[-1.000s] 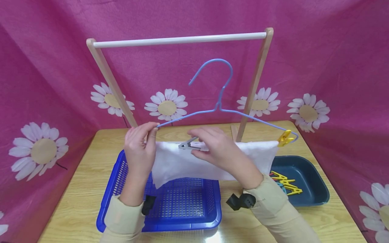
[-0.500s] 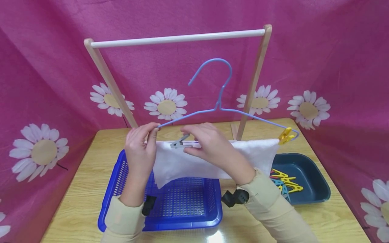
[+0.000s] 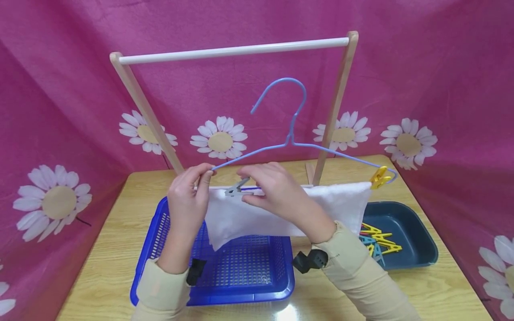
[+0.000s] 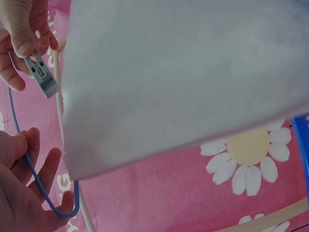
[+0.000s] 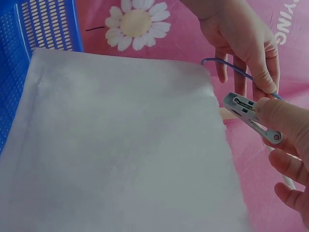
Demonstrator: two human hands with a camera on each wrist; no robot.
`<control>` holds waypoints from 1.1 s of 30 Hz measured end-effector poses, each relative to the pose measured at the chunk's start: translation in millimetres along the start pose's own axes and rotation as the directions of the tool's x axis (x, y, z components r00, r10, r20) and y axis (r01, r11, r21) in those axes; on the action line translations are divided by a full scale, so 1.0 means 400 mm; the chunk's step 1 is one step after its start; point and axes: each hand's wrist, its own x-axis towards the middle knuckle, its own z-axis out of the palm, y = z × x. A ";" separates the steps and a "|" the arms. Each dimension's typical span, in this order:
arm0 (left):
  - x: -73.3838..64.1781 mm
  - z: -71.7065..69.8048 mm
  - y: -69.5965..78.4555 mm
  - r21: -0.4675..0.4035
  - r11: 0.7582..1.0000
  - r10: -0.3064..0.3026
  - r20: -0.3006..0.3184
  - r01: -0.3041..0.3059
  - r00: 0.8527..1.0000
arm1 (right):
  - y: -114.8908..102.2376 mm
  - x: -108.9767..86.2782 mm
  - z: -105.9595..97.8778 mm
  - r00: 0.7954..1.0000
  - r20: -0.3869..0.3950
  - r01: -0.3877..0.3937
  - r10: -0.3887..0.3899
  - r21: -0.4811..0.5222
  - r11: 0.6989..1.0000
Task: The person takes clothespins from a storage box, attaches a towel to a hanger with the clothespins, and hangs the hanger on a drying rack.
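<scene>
My left hand (image 3: 188,196) pinches the left shoulder of a blue wire hanger (image 3: 257,150) between thumb and fingers. A white cloth (image 3: 333,205) drapes over the hanger's lower bar, its right corner held by a yellow clothespin (image 3: 379,177). In front of the cloth's top edge, my right hand (image 3: 281,191) pinches a grey clothespin (image 3: 237,189) by its handles, nose pointing left. In the right wrist view, the grey clothespin (image 5: 251,116) sits beside the cloth's edge (image 5: 135,135), close to the left hand (image 5: 246,43). The hanger's left end shows past the cloth in the left wrist view.
A wooden stand with a white rod (image 3: 233,51) rises behind the hanger. Below the cloth is a blue basket (image 3: 241,298). At right, a dark green tray (image 3: 423,240) holds several yellow, red and blue clothespins (image 3: 379,238). A pink daisy-print curtain surrounds the table (image 3: 108,249).
My right hand has moved left along the cloth's top edge with the grey clothespin, then stayed nearly still. The left hand and hanger have shifted slightly right.
</scene>
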 end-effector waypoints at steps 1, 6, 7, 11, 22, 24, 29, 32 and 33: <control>0.000 -0.002 0.001 0.005 1.000 -0.007 0.023 0.007 1.000 | 0.001 -0.001 -0.001 1.000 0.004 -0.003 0.003 -0.002 1.000; 0.007 -0.016 0.000 0.006 0.999 -0.040 0.138 0.039 0.990 | 0.006 -0.005 -0.002 1.000 0.015 -0.010 0.010 -0.006 1.000; 0.009 -0.019 0.001 0.000 0.999 -0.048 0.158 0.049 0.986 | 0.007 -0.004 -0.001 1.000 0.017 -0.011 0.011 -0.008 1.000; 0.018 -0.028 0.005 -0.020 0.997 -0.064 0.237 0.071 0.969 | 0.006 0.000 -0.001 0.999 0.034 -0.021 0.022 -0.032 0.999; 0.036 -0.033 0.017 -0.025 0.994 -0.095 0.322 0.109 0.942 | 0.003 0.039 -0.007 0.973 0.176 -0.121 0.146 -0.148 0.982; 0.037 -0.033 0.018 -0.028 0.994 -0.091 0.316 0.105 0.945 | 0.003 0.048 -0.007 0.959 0.210 -0.159 0.190 -0.155 0.975; 0.038 -0.031 0.023 -0.027 0.996 -0.069 0.305 0.081 0.950 | 0.010 0.065 0.000 0.939 0.240 -0.222 0.245 -0.116 0.968; 0.038 -0.029 0.026 -0.026 0.996 -0.070 0.304 0.082 0.950 | 0.016 0.071 0.009 0.939 0.233 -0.251 0.253 -0.038 0.967; 0.038 -0.029 0.028 -0.025 0.996 -0.071 0.304 0.083 0.950 | 0.018 0.072 0.013 0.938 0.231 -0.262 0.257 -0.009 0.965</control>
